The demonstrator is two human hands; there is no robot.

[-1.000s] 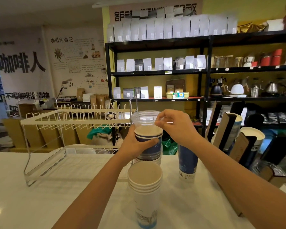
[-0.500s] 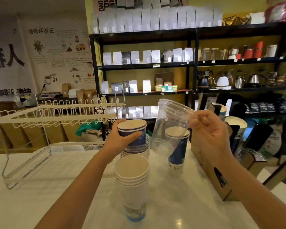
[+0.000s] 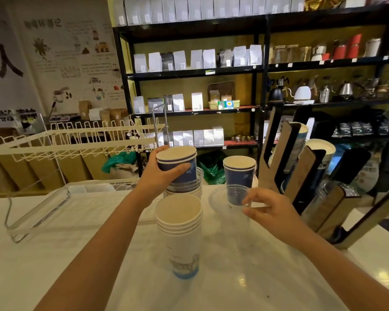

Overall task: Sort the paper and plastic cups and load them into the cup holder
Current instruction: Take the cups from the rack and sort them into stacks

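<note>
My left hand (image 3: 160, 176) grips the top blue paper cup (image 3: 177, 163) of a mixed stack (image 3: 184, 189) of paper and clear plastic cups at the counter's middle. My right hand (image 3: 272, 212) holds a clear plastic cup (image 3: 231, 203) upright by its rim, low over the counter. Just behind it stands a blue paper cup stack (image 3: 239, 173). A stack of white paper cups (image 3: 181, 232) stands nearest me. The wooden cup holder (image 3: 301, 176) leans at the right, with cups in several of its slots.
A white wire rack (image 3: 72, 140) with a clear tray (image 3: 54, 209) under it fills the counter's left side. Black shelves (image 3: 258, 70) with bags and kettles rise behind the counter. The white counter (image 3: 76, 265) stretches toward me.
My right hand pulled the clear plastic cup off the blue cup stack, swung it right and lowered it upright to the counter. My left hand kept its grip on the blue cup.
</note>
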